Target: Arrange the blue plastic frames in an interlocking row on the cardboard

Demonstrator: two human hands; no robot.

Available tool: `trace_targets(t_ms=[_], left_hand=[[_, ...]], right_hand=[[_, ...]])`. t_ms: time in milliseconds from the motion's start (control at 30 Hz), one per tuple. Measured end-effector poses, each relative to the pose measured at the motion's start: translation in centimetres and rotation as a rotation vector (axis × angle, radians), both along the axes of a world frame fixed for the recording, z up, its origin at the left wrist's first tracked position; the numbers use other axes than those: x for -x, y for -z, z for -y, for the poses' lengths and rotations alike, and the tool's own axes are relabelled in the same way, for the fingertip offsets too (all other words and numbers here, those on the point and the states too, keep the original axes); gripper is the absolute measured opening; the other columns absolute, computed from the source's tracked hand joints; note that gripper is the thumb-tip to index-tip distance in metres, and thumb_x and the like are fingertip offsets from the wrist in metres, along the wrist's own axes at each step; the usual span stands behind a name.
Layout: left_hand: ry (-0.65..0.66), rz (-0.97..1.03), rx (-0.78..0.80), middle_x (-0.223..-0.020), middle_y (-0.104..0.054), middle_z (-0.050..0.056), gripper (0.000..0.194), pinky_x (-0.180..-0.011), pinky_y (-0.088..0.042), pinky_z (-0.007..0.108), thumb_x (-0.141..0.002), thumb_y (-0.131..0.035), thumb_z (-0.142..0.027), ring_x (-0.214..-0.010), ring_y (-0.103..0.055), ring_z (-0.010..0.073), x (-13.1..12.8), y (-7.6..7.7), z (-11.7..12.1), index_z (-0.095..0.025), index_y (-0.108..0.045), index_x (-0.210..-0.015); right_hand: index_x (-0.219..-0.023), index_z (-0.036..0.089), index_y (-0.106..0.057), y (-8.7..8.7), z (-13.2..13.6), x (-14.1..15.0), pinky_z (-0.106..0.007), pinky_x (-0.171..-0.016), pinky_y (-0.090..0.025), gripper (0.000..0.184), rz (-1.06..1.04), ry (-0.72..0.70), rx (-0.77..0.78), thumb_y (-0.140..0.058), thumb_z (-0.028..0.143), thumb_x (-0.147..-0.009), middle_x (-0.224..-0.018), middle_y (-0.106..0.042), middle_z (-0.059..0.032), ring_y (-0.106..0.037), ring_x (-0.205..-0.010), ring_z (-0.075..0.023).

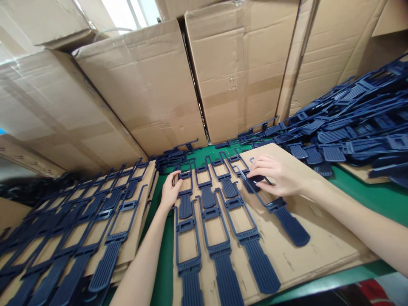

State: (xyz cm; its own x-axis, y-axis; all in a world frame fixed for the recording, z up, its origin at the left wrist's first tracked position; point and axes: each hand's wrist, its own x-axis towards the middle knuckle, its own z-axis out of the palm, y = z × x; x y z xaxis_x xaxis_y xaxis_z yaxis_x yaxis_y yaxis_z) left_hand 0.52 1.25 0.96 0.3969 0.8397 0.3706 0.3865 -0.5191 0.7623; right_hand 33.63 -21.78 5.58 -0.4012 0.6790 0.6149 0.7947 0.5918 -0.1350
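Dark blue plastic frames, each with a ribbed paddle at one end, lie in two rows on a cardboard sheet (306,263). My right hand (270,174) grips the upper part of one such frame (291,225), its paddle angled toward the lower right above the bare side of the sheet. Its fingers are bent round the frame's bars. At the sheet's far left corner, my left hand (171,189) has thumb and forefinger closed about the side of another frame (185,206) in the back row. Part of that grip is hidden.
Another stack of cardboard (140,221) with rows of the same frames stands at left. A heap of loose frames (350,114) fills the right rear. Large cardboard boxes (239,76) wall off the back. Green table surface (353,180) shows between the sheets.
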Motion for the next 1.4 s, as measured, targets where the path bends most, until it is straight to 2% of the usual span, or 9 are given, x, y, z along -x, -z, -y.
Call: trace_targets(t_ms=[200,433,633,833,1000,1200,1400], left_hand=[[0.003,0.001,0.008,-0.12,-0.062,0.009,0.036,-0.099,-0.044,0.04,-0.078,-0.057,-0.031,-0.114,-0.056,0.0255,0.0,0.0,0.0,-0.02,-0.06,-0.113],[-0.009,0.018,0.014,-0.117,-0.063,0.007,0.036,-0.096,-0.045,0.039,-0.077,-0.058,-0.031,-0.111,-0.058,0.025,-0.1,-0.1,0.3,-0.02,-0.061,-0.111],[-0.013,0.027,0.011,-0.114,-0.064,0.007,0.034,-0.096,-0.047,0.038,-0.077,-0.058,-0.029,-0.109,-0.058,0.0248,-0.2,-0.2,0.4,-0.02,-0.062,-0.11],[-0.016,0.028,0.011,-0.114,-0.064,0.007,0.034,-0.095,-0.047,0.038,-0.077,-0.059,-0.028,-0.109,-0.059,0.0247,-0.2,-0.2,0.3,-0.02,-0.063,-0.11],[-0.022,0.034,0.013,-0.113,-0.064,0.007,0.035,-0.094,-0.047,0.038,-0.076,-0.059,-0.029,-0.106,-0.06,0.0244,-0.1,-0.1,0.3,-0.02,-0.063,-0.11],[-0.025,0.019,0.022,-0.113,-0.064,0.007,0.037,-0.095,-0.046,0.039,-0.076,-0.058,-0.03,-0.106,-0.059,0.025,0.0,-0.1,0.3,-0.02,-0.063,-0.111],[-0.022,0.023,0.029,-0.114,-0.064,0.007,0.038,-0.094,-0.047,0.038,-0.077,-0.058,-0.031,-0.104,-0.06,0.0241,0.0,0.1,0.2,-0.019,-0.062,-0.112]], right_hand=[[-0.105,0.021,-0.063,0.1,0.3,0.1,-0.043,-0.086,-0.043,0.024,-0.011,-0.051,0.066,-0.059,0.019,-0.081,-0.091,-0.065,-0.007,-0.057,-0.086,-0.0224],[-0.1,0.018,-0.064,0.1,0.9,1.1,-0.04,-0.083,-0.043,0.02,0.05,-0.047,0.134,-0.055,0.017,-0.082,-0.093,-0.063,-0.0093,-0.056,-0.09,-0.0233],[-0.097,0.017,-0.059,0.1,1.2,2.1,-0.038,-0.076,-0.042,0.025,0.087,-0.096,0.194,-0.05,0.01,-0.074,-0.087,-0.058,-0.0084,-0.05,-0.082,-0.0221],[-0.094,0.017,-0.057,0.1,1.5,3.1,-0.037,-0.073,-0.039,0.027,0.117,-0.142,0.255,-0.05,0.01,-0.069,-0.083,-0.054,-0.0069,-0.046,-0.079,-0.0221],[-0.094,0.018,-0.056,0.1,1.5,3.2,-0.037,-0.073,-0.038,0.023,0.125,-0.13,0.251,-0.05,0.013,-0.073,-0.081,-0.053,-0.0067,-0.045,-0.078,-0.0219],[-0.088,0.018,-0.056,0.4,1.3,2.8,-0.036,-0.074,-0.036,0.008,0.071,-0.148,0.27,-0.054,0.024,-0.084,-0.08,-0.055,-0.0058,-0.046,-0.077,-0.0205],[-0.084,0.016,-0.058,0.9,0.7,2.5,-0.031,-0.071,-0.035,0.023,0.019,-0.125,0.228,-0.059,0.039,-0.09,-0.074,-0.054,-0.0032,-0.046,-0.073,-0.0176]])
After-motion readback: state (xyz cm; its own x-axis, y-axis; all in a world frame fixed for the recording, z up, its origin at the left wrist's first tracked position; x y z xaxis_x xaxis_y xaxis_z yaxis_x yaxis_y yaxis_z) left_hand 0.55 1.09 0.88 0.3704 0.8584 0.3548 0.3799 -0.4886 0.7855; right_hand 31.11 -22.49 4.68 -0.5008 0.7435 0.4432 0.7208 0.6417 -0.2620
